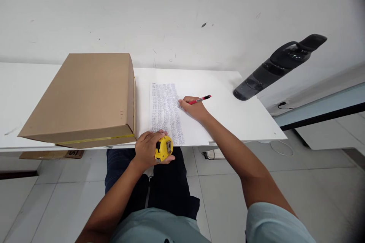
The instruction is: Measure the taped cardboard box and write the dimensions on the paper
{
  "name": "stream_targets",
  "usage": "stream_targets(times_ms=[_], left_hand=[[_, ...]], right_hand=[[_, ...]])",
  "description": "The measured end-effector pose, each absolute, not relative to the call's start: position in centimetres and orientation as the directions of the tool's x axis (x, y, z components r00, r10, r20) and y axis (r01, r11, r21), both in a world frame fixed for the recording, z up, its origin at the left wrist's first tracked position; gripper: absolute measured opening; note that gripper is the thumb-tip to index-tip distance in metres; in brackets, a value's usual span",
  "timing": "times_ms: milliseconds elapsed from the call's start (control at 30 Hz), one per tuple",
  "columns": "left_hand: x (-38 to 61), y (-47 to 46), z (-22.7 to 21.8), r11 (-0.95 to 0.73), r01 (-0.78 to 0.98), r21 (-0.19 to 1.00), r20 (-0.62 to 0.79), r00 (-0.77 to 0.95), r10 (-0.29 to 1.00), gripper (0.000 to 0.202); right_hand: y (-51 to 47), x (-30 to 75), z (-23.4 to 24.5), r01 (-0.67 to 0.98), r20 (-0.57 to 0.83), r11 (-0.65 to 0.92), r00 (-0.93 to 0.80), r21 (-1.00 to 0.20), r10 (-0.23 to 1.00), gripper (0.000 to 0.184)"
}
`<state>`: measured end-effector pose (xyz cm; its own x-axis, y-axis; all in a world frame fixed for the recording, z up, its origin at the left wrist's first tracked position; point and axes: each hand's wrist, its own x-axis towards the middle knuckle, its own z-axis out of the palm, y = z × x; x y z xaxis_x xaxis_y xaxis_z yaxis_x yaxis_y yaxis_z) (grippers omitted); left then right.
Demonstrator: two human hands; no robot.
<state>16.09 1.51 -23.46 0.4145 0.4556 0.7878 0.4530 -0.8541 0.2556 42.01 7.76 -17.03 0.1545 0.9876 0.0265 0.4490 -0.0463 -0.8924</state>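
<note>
My right hand (194,107) is closed around a red pen (200,100) with a black end, its tip down at the right part of a paper sheet (167,114). Dense rows of blue handwriting cover much of that sheet. At the table's front edge, my left hand (148,148) grips a yellow tape measure (164,148), over the sheet's lower left corner. The tape blade is not seen drawn out. Just left of the paper stands a closed cardboard box (85,95), with a yellow strip along its lower front and right sides.
A dark water bottle (270,70) stands at the right end of the white table (228,121). Behind it rises a white wall (171,15). Below the front edge lie my legs, the tiled floor and a flat piece of cardboard (51,154).
</note>
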Motion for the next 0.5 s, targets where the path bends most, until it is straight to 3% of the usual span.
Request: stream_targets(times_ms=[233, 500], left_hand=[[16.33, 1.43, -22.77, -0.871, 0.438, 0.223, 0.824, 0.392, 0.409, 0.079], [16.04, 1.43, -23.58, -0.858, 0.443, 0.262, 0.794, 0.407, 0.452, 0.079]], right_hand=[[7.73, 41.96, -17.08, 0.452, 0.044, -0.045, 0.186, -0.891, 0.982, 0.038], [7.64, 41.92, -16.97, 0.45, 0.034, -0.052, 0.18, -0.891, 0.983, 0.035]])
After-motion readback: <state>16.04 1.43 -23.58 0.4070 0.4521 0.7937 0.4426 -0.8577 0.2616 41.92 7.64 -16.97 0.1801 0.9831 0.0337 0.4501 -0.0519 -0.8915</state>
